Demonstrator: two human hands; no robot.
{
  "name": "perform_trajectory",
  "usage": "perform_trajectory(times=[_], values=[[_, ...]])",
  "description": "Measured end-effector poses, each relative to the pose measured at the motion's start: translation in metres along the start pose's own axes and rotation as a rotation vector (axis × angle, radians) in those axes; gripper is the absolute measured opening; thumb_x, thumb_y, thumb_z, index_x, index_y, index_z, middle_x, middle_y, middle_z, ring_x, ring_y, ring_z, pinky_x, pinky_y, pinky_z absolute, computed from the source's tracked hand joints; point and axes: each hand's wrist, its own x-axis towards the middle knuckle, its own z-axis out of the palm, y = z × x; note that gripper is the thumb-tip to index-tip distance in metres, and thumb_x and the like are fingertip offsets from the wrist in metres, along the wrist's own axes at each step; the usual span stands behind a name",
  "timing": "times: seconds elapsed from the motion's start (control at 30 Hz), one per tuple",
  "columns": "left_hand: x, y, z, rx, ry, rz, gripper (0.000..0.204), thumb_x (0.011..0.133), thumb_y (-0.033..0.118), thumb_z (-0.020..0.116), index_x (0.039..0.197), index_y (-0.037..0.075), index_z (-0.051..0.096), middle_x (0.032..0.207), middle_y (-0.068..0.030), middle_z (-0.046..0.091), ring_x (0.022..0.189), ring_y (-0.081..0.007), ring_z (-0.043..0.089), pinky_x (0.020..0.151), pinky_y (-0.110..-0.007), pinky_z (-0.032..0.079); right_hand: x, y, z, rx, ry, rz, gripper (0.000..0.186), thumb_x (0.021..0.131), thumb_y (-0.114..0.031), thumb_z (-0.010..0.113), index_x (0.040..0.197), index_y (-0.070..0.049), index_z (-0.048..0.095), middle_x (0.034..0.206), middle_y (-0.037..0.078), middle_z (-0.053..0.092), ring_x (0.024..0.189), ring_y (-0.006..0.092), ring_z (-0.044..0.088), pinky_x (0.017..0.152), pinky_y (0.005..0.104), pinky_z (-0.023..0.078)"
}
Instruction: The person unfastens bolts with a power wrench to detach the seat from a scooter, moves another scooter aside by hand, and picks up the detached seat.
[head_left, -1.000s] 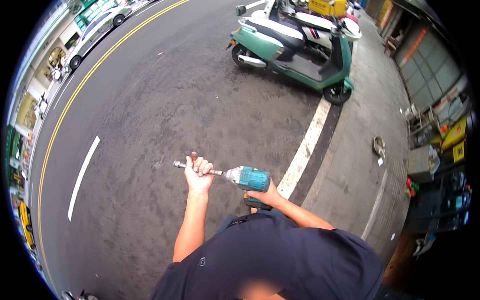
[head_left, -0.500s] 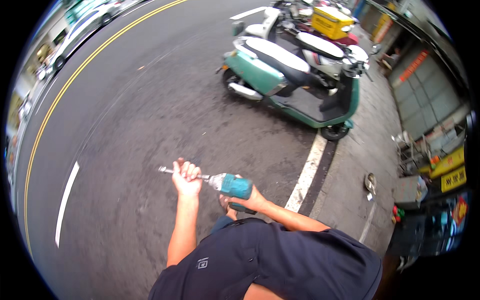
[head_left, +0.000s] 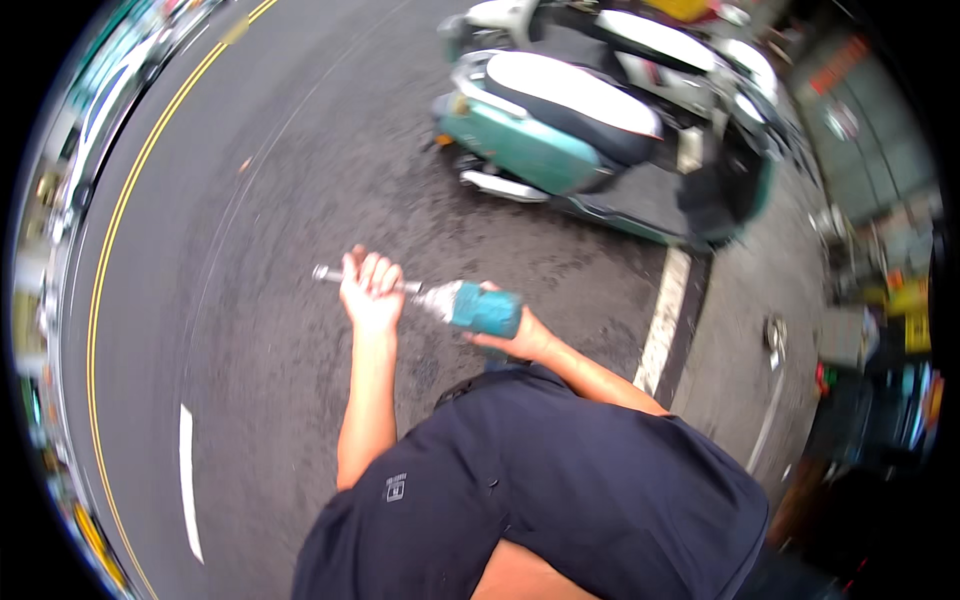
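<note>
Fingers of my left hand (head_left: 371,287) are wrapped round a long silver metal shaft with a socket (head_left: 323,272) at its far left end. The shaft runs into the silver nose of a teal power tool (head_left: 483,310), held by my right hand (head_left: 523,335) behind and below the tool's body, with its grip mostly hidden. Both hands are out in front of my dark shirt, over the asphalt. The tool is blurred.
A green scooter with a white seat (head_left: 530,140) stands just beyond my hands, another white scooter (head_left: 660,40) behind it. A pavement (head_left: 750,400) with shopfront clutter (head_left: 845,335) runs along the right. The road with yellow lines (head_left: 180,100) curves along the left.
The view has shifted and the green scooter looks bigger and nearer. My hands with the tool appear higher in the picture, still gripping it the same way.
</note>
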Motion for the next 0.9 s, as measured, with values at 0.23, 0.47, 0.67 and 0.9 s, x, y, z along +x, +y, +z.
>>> perform_trajectory(times=[0.23, 0.47, 0.67, 0.9], values=[[0.193, 0.132, 0.047, -0.07, 0.025, 0.178, 0.05, 0.1, 0.038, 0.026, 0.083, 0.004, 0.058, 0.047, 0.004, 0.025, 0.037, -0.0093, 0.021, 0.038, -0.024, 0.024, 0.28, -0.023, -0.005, -0.14, -0.209, -0.213, 0.036, 0.07, -0.006, 0.074, 0.103, 0.0, 0.059, 0.106, 0.009, 0.056, 0.093, 0.0196, 0.057, 0.082, 0.0312, 0.046], [0.404, 0.268, 0.091, -0.147, -0.106, 0.213, 0.038, 0.1, 0.03, 0.031, 0.082, 0.005, 0.053, 0.047, 0.0037, 0.024, 0.037, -0.0081, 0.022, 0.038, -0.024, 0.022, 0.536, 0.039, 0.019, 0.14, -0.279, 0.1, 0.04, 0.074, -0.006, 0.072, 0.111, -0.001, 0.057, 0.108, 0.007, 0.062, 0.103, 0.0171, 0.058, 0.091, 0.0323, 0.044], [0.589, 0.354, 0.124, 0.751, 0.187, 0.191, 0.029, 0.096, 0.034, 0.044, 0.083, 0.009, 0.052, 0.049, 0.0063, 0.026, 0.037, -0.0049, 0.022, 0.035, -0.022, 0.02, 0.753, 0.069, 0.014, -0.029, -0.221, 0.005, 0.063, 0.069, -0.013, 0.078, 0.122, 0.001, 0.046, 0.095, 0.006, 0.063, 0.091, 0.0093, 0.054, 0.087, 0.0285, 0.043], [0.804, 0.405, 0.193, 2.033, 0.002, 0.268, 0.02, 0.075, 0.017, 0.07, 0.085, 0.003, 0.059, 0.057, -0.0008, 0.047, 0.053, -0.008, 0.037, 0.05, -0.026, 0.036, 0.964, 0.049, -0.055, 0.178, 0.001, -0.04, 0.043, 0.07, -0.008, 0.075, 0.109, -0.001, 0.057, 0.097, 0.004, 0.065, 0.084, 0.0084, 0.057, 0.085, 0.0266, 0.044]])
